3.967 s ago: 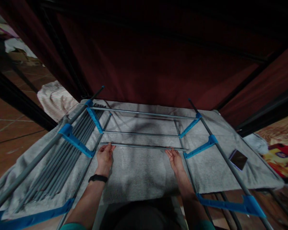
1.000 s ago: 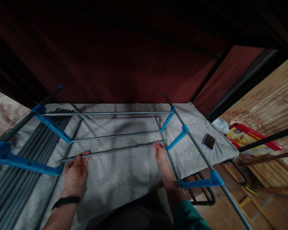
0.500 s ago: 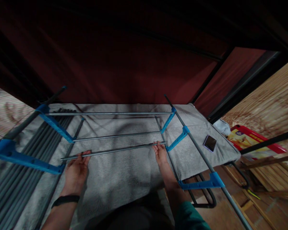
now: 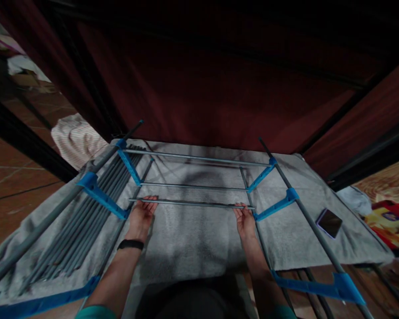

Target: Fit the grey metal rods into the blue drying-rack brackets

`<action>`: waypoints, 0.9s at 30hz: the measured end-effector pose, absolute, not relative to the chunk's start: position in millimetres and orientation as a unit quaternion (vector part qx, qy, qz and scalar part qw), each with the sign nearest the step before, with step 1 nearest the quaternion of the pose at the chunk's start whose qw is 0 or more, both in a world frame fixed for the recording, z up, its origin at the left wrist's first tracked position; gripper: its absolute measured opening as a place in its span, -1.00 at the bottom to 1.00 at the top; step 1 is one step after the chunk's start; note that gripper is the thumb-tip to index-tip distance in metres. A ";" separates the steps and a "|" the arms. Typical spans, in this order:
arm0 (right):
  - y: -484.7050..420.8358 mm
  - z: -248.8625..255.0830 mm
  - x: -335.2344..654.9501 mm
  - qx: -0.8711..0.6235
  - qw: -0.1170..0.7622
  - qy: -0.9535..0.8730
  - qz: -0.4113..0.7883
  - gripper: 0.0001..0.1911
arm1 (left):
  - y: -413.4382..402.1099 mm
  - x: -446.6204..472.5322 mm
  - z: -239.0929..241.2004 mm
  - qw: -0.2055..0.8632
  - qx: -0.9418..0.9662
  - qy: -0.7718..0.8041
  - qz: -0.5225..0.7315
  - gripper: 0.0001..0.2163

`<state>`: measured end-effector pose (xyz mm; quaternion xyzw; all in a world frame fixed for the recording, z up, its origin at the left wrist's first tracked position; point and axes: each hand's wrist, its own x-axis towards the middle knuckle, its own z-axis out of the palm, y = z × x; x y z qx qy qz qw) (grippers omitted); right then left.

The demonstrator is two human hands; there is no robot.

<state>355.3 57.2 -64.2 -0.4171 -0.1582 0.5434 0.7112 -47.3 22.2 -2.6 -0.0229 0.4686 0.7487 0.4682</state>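
A thin grey metal tube (image 4: 193, 203) lies crosswise between my hands. My left hand (image 4: 142, 218) grips it near its left end, and my right hand (image 4: 244, 220) pinches it near its right end. Its ends are close to the inner poles of a rack frame, by the left blue plastic bracket (image 4: 103, 199) and the right blue plastic bracket (image 4: 275, 204); whether they touch, I cannot tell. Farther back, an upper crossbar (image 4: 199, 157) and a lower crossbar (image 4: 193, 187) span the two sides of the frame.
Several loose grey tubes (image 4: 86, 212) lie side by side on the grey blanket (image 4: 189, 248), to the left. A phone (image 4: 329, 223) rests at the right. Dark red cloth (image 4: 219, 106) hangs behind, and a red and yellow package (image 4: 390, 221) sits beyond the blanket's right edge.
The view has swung left, so everything appears shifted right. The tube, slanted before with its left end lower, is now nearly level and close to both inner poles. Both hands still hold it.
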 end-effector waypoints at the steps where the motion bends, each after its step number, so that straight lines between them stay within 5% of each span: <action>1: 56.9 -64.0 355.6 -0.416 0.710 -0.160 0.545 -0.85 | 22.4 -47.6 -3.7 0.468 -0.024 0.468 0.749 -0.71; 27: 53.9 -57.2 354.5 -0.406 0.713 -0.149 0.552 -0.85 | 15.1 -26.7 2.7 0.495 0.005 0.471 0.731 -0.83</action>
